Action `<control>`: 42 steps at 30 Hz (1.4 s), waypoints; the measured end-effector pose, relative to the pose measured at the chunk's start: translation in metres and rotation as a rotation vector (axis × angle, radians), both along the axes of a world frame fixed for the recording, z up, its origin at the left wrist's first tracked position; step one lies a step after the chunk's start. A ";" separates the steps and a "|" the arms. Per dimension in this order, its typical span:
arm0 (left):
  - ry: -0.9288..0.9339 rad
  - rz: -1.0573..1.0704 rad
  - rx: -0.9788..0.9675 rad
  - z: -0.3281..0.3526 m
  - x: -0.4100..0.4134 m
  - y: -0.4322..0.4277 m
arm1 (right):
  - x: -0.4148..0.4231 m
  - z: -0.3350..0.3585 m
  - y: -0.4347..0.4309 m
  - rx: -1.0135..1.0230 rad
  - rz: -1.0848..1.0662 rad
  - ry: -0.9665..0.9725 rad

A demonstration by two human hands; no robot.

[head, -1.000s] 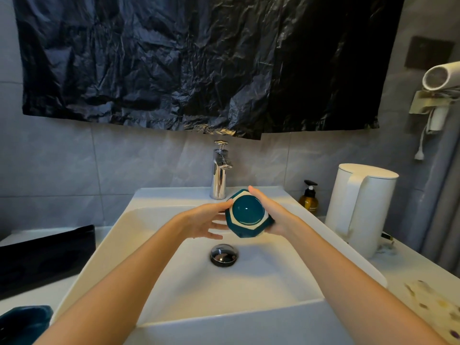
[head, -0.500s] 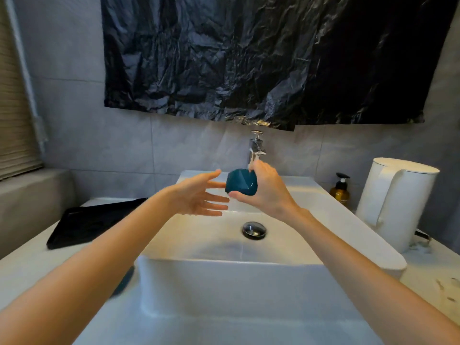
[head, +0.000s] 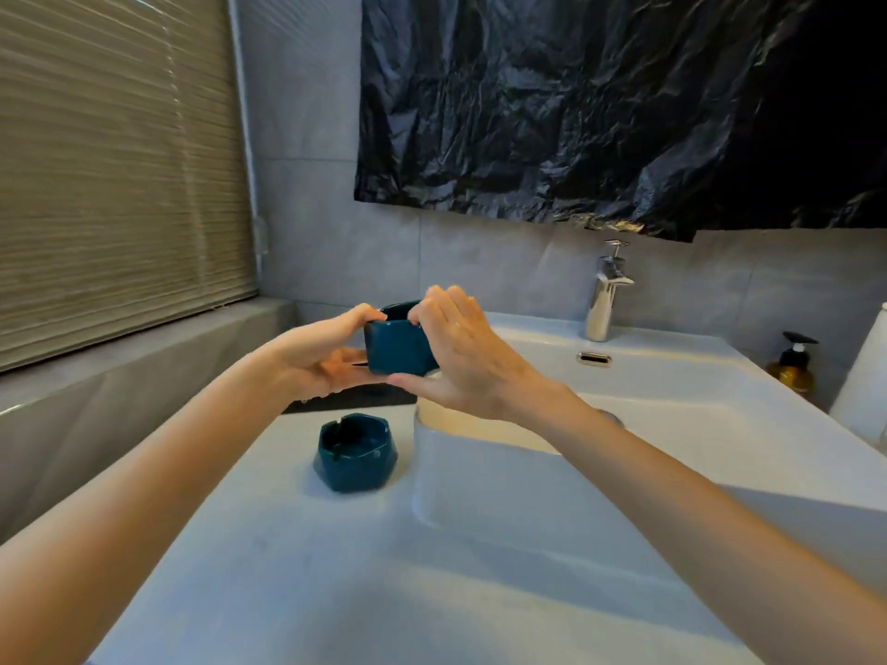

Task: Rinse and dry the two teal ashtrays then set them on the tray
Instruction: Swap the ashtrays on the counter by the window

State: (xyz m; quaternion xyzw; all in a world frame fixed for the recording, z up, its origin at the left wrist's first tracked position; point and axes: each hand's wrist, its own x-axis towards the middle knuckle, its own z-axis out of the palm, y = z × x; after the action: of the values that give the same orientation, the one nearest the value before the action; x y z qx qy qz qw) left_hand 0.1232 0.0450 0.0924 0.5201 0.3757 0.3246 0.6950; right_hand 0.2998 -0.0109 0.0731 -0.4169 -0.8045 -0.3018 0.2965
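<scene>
No writing, brand or number can be read anywhere. The amber pump bottle [head: 793,372] may carry a label, but it is too small to tell.

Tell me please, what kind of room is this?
Most likely a bathroom: a white countertop basin with a chrome faucet at its back, grey wall tiles behind, and an amber pump bottle beside the basin.

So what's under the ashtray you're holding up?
The thumb of the right hand lies under the ashtray, the left hand beside it. Lower down shows a strip of the black tray; the hands cover the rest.
</scene>
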 end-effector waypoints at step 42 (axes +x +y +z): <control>0.614 0.460 0.505 -0.176 -0.226 0.005 | -0.214 -0.144 0.060 -0.496 0.286 -0.152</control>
State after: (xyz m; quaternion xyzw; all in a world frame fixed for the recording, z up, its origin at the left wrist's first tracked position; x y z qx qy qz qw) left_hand -0.1023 0.0500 -0.0838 0.6483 0.5790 0.3828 0.3129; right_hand 0.0856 0.0493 -0.0713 -0.3353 -0.9242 -0.0814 0.1639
